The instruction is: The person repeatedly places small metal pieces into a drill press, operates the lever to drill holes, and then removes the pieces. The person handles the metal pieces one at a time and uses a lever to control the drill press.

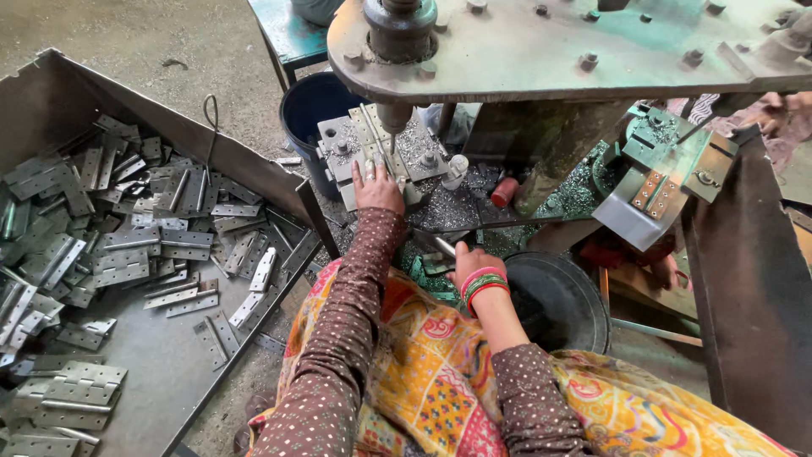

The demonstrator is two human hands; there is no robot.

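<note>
- Dotted brown sleeves up front; right hand (470,261) closed round a metal lever (443,245), fingers partly hidden.
- Left hand (376,188) flat w/ fingers spread on steel jig (355,140); workpiece hidden.
- Grey hinges (127,245) heaped in tray (169,355).

A grey metal hinge leaf (370,151) lies flat on the press die block (338,148), directly beneath the vertical punch (394,117). A thin steel rod (443,245) juts up at a slant, nearer than the die block.
</note>
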